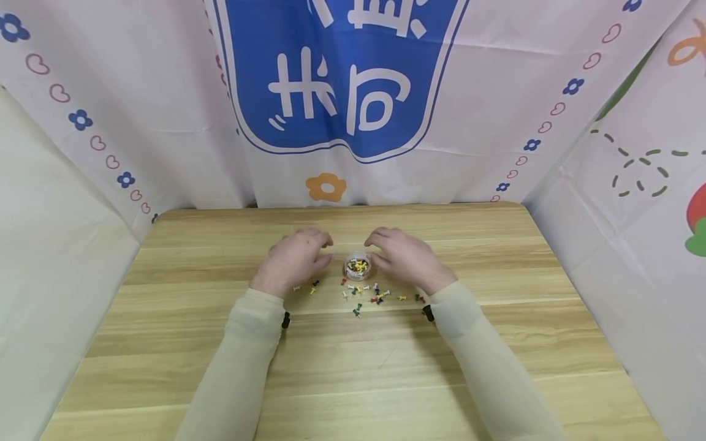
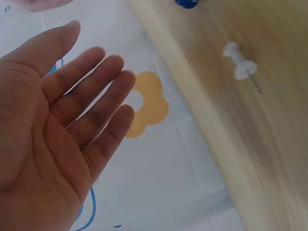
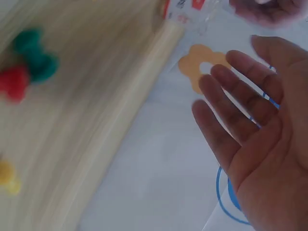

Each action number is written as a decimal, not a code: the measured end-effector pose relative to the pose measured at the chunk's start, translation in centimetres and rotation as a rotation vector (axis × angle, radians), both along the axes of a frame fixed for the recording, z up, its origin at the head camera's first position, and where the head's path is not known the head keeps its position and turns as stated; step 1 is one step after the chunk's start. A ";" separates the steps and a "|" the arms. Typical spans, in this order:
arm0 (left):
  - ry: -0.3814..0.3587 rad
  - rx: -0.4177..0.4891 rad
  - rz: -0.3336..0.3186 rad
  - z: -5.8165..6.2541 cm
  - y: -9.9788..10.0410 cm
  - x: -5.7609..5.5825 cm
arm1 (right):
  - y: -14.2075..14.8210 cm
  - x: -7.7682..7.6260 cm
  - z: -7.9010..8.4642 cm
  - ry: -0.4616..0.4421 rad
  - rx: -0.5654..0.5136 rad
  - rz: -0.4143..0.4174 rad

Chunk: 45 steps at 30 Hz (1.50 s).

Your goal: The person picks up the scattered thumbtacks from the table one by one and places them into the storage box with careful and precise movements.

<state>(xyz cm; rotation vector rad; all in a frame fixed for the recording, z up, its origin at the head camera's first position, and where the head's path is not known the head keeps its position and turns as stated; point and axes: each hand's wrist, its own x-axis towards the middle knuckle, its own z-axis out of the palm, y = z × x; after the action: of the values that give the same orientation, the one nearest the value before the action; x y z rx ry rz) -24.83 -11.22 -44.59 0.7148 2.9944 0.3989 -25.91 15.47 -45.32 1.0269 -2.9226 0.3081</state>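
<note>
A small clear round tub (image 1: 357, 273) stands on the table between my hands, with several coloured push pins (image 1: 358, 265) inside. More push pins (image 1: 378, 299) lie loose on the wood in front of it, in red, yellow, green, white and blue. My left hand (image 1: 298, 260) hovers left of the tub, its fingers loosely bent and its palm bare in the left wrist view. On the other side my right hand (image 1: 405, 257) is close to the tub's right edge; whether it touches cannot be told. Its palm (image 3: 274, 159) holds nothing. A white push pin (image 2: 239, 61) lies near the left wrist.
The wooden table (image 1: 353, 392) ends at a printed cloth (image 1: 182, 153) hanging behind it. Pale cloth also hangs at both sides. Dark wrist-worn pieces show under the left sleeve (image 1: 254, 331) and the right sleeve (image 1: 469, 331). Stray pins lie near both wrists.
</note>
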 end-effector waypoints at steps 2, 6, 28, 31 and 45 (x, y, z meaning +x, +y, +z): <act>-0.008 -0.005 -0.017 -0.1 -0.1 0.2 | 0.5 0.1 -0.1 0.025 0.019 0.002; -0.020 -0.030 -0.051 -0.2 -0.4 0.6 | 1.5 0.5 -0.2 0.063 0.072 0.010; -0.224 -0.072 -0.055 -0.3 -1.1 1.2 | 4.7 0.8 -0.3 0.076 0.117 -0.015; -0.229 -0.076 -0.055 -0.3 -1.1 1.2 | 4.8 0.9 -0.1 0.070 0.108 -0.022; -0.246 -0.078 -0.052 -0.9 -0.9 0.8 | 3.9 1.4 -0.4 0.086 0.086 0.005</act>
<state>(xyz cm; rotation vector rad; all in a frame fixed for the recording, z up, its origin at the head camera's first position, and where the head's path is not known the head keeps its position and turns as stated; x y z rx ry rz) -24.00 -12.15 -45.53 0.6811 2.7387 0.3384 -24.49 19.33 -45.68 1.0314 -2.8793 0.1355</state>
